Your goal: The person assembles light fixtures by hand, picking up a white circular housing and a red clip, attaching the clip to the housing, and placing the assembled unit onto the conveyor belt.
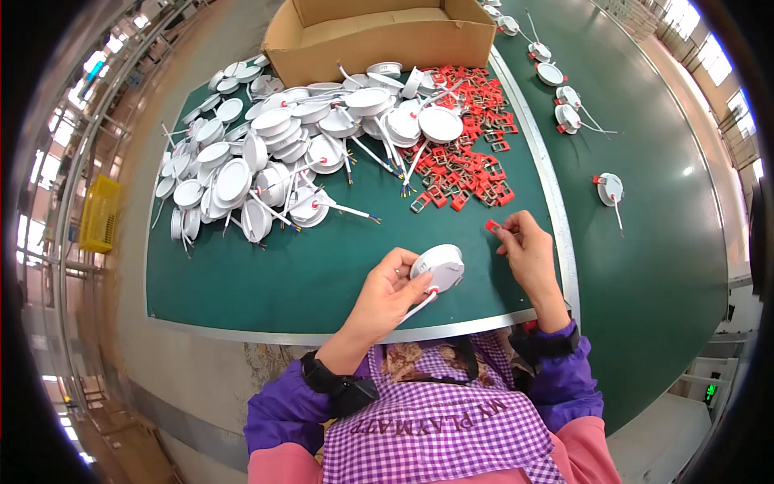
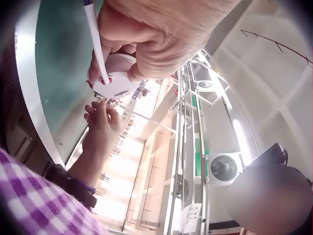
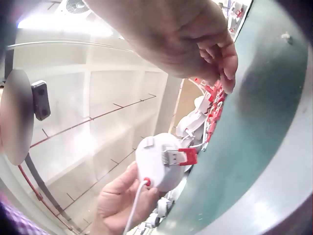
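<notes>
My left hand [image 1: 387,292] grips a round white downlight [image 1: 445,273] by its edge, thumb across the back. In the left wrist view a white cable [image 2: 97,44] leaves that back through a red grommet [image 2: 108,81]. A metal spring clip with a red end [image 3: 181,156] shows on the downlight in the right wrist view. To the right, apart from the downlight, my right hand [image 1: 528,250] pinches a small red clip [image 1: 492,227] between thumb and fingertips. Beyond it lie loose red clips with metal springs [image 1: 476,173].
A large heap of white downlights [image 1: 274,149] with cables covers the table's left and back. Behind it stands an open cardboard box [image 1: 379,40]. Past the metal edge strip [image 1: 556,202], several downlights with red clips, including one downlight [image 1: 610,189], lie on a green surface [image 1: 669,266].
</notes>
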`<move>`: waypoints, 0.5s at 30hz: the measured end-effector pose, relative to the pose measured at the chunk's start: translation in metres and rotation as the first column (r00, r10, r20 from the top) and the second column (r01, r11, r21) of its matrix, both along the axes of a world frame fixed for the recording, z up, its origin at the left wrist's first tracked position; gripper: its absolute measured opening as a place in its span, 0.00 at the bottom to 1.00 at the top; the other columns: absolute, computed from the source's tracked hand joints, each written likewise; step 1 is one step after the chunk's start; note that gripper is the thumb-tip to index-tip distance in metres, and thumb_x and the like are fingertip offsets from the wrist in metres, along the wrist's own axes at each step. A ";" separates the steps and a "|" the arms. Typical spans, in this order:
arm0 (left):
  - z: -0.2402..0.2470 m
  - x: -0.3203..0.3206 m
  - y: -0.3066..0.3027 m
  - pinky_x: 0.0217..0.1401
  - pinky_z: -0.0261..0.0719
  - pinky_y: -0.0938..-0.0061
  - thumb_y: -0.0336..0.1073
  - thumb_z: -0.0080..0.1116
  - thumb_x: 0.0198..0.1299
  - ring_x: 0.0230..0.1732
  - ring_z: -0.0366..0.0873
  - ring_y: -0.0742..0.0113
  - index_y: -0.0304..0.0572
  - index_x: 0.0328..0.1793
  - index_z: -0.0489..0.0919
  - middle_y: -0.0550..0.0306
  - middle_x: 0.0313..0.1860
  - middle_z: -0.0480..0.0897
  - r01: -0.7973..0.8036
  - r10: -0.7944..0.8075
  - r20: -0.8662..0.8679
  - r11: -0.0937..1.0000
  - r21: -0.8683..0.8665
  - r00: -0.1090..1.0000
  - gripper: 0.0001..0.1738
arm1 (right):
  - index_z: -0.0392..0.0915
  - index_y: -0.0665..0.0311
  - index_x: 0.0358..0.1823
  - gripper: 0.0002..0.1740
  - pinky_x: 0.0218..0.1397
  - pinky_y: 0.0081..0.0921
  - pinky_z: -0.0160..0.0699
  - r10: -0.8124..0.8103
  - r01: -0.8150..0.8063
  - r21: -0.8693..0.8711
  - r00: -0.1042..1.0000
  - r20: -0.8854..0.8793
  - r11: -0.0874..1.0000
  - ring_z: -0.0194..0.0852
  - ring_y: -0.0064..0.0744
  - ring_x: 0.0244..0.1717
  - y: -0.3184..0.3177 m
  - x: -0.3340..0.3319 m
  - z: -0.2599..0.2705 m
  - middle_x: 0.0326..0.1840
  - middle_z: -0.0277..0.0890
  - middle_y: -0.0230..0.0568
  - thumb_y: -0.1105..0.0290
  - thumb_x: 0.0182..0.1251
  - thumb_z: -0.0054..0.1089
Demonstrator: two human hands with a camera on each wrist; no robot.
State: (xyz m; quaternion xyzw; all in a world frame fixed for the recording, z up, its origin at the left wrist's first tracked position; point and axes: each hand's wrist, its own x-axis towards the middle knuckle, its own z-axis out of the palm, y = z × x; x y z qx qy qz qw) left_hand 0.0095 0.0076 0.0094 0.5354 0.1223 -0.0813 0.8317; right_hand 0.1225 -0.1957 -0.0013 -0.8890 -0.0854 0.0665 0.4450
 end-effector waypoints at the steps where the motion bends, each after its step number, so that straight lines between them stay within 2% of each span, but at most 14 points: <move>1: 0.001 0.001 -0.002 0.47 0.81 0.76 0.26 0.56 0.61 0.42 0.79 0.69 0.33 0.49 0.69 0.52 0.42 0.79 0.025 -0.025 -0.014 1.000 -0.005 1.000 0.12 | 0.68 0.67 0.36 0.07 0.25 0.22 0.71 -0.020 0.031 0.143 0.997 -0.076 0.989 0.76 0.27 0.23 0.004 -0.003 0.010 0.26 0.75 0.41 0.76 0.61 0.57; 2: -0.002 0.001 -0.003 0.51 0.80 0.75 0.24 0.55 0.61 0.45 0.79 0.68 0.32 0.51 0.69 0.50 0.45 0.79 0.023 -0.022 -0.015 0.999 0.027 1.000 0.13 | 0.67 0.67 0.36 0.06 0.24 0.18 0.71 -0.029 0.072 0.278 0.987 -0.156 0.958 0.75 0.22 0.22 0.008 -0.007 0.017 0.25 0.76 0.39 0.76 0.63 0.55; 3: -0.001 0.001 -0.005 0.51 0.80 0.75 0.24 0.55 0.61 0.45 0.79 0.68 0.32 0.51 0.69 0.50 0.45 0.79 0.016 -0.016 -0.017 1.000 0.025 1.000 0.13 | 0.67 0.67 0.36 0.06 0.24 0.18 0.71 -0.023 0.067 0.276 0.987 -0.159 0.959 0.75 0.22 0.22 0.011 -0.011 0.021 0.25 0.76 0.39 0.76 0.63 0.55; 5: 0.003 0.004 -0.007 0.54 0.78 0.75 0.23 0.54 0.60 0.48 0.79 0.68 0.32 0.56 0.69 0.49 0.48 0.79 0.013 -0.013 0.002 0.990 0.139 1.000 0.17 | 0.67 0.68 0.37 0.05 0.26 0.15 0.71 0.041 0.015 0.442 0.992 -0.119 0.897 0.75 0.19 0.24 0.019 -0.016 0.026 0.26 0.75 0.35 0.75 0.65 0.54; 6: 0.003 0.005 -0.007 0.54 0.78 0.75 0.23 0.54 0.60 0.48 0.79 0.68 0.32 0.56 0.69 0.49 0.48 0.79 0.012 -0.012 0.003 0.990 0.141 1.000 0.17 | 0.68 0.68 0.37 0.05 0.26 0.14 0.70 0.057 0.008 0.516 0.992 -0.111 0.856 0.74 0.17 0.25 0.025 -0.019 0.023 0.27 0.75 0.34 0.76 0.65 0.54; 8: 0.000 0.008 -0.004 0.59 0.73 0.75 0.20 0.54 0.59 0.52 0.77 0.68 0.31 0.62 0.67 0.50 0.52 0.78 0.103 -0.102 -0.049 0.995 0.009 0.994 0.23 | 0.68 0.68 0.37 0.05 0.25 0.13 0.69 0.049 0.015 0.565 0.994 -0.098 0.825 0.72 0.16 0.25 0.038 -0.020 0.008 0.27 0.74 0.33 0.76 0.66 0.54; 9: -0.003 0.008 -0.007 0.59 0.73 0.75 0.20 0.54 0.59 0.52 0.77 0.68 0.31 0.62 0.67 0.50 0.52 0.78 0.096 -0.096 -0.049 0.995 0.010 0.994 0.23 | 0.68 0.68 0.37 0.04 0.25 0.13 0.68 0.042 0.023 0.609 0.995 -0.093 0.793 0.70 0.15 0.24 0.044 -0.022 0.001 0.26 0.74 0.32 0.76 0.66 0.53; 10: -0.008 0.008 -0.011 0.61 0.71 0.74 0.20 0.54 0.58 0.54 0.75 0.68 0.32 0.63 0.66 0.51 0.53 0.77 0.099 -0.101 -0.031 0.994 -0.046 0.994 0.25 | 0.68 0.68 0.38 0.04 0.24 0.12 0.65 0.026 0.059 0.657 0.992 -0.120 0.752 0.66 0.13 0.23 0.049 -0.026 -0.002 0.25 0.71 0.30 0.75 0.67 0.53; 11: -0.014 0.009 -0.016 0.63 0.69 0.74 0.19 0.54 0.57 0.56 0.74 0.68 0.32 0.65 0.65 0.53 0.54 0.76 0.104 -0.106 -0.010 0.989 -0.102 0.994 0.27 | 0.68 0.68 0.38 0.04 0.24 0.12 0.65 0.029 0.057 0.657 0.992 -0.119 0.752 0.66 0.13 0.23 0.056 -0.032 -0.004 0.25 0.71 0.30 0.75 0.67 0.53; 12: -0.021 0.008 -0.023 0.66 0.66 0.73 0.19 0.53 0.56 0.62 0.69 0.68 0.33 0.68 0.61 0.55 0.58 0.73 0.128 -0.124 0.035 0.981 -0.149 0.992 0.31 | 0.68 0.68 0.38 0.04 0.23 0.12 0.65 -0.052 0.091 0.656 0.996 -0.079 0.749 0.65 0.13 0.23 0.064 -0.037 -0.005 0.25 0.71 0.29 0.75 0.67 0.53; 13: -0.025 0.005 -0.027 0.66 0.66 0.73 0.19 0.53 0.57 0.64 0.66 0.69 0.36 0.70 0.58 0.57 0.61 0.69 0.115 -0.102 0.084 0.979 -0.170 0.991 0.34 | 0.68 0.68 0.39 0.04 0.23 0.12 0.64 -0.134 0.125 0.657 0.990 -0.037 0.744 0.64 0.12 0.22 0.068 -0.041 -0.005 0.25 0.70 0.29 0.75 0.67 0.52; 15: -0.026 0.003 -0.031 0.65 0.66 0.73 0.19 0.53 0.57 0.65 0.64 0.69 0.37 0.72 0.55 0.58 0.62 0.67 0.087 -0.064 0.193 0.990 -0.111 0.979 0.36 | 0.67 0.67 0.39 0.04 0.23 0.12 0.65 -0.148 0.140 0.652 0.988 -0.044 0.745 0.65 0.12 0.22 0.068 -0.044 -0.003 0.26 0.70 0.29 0.75 0.67 0.52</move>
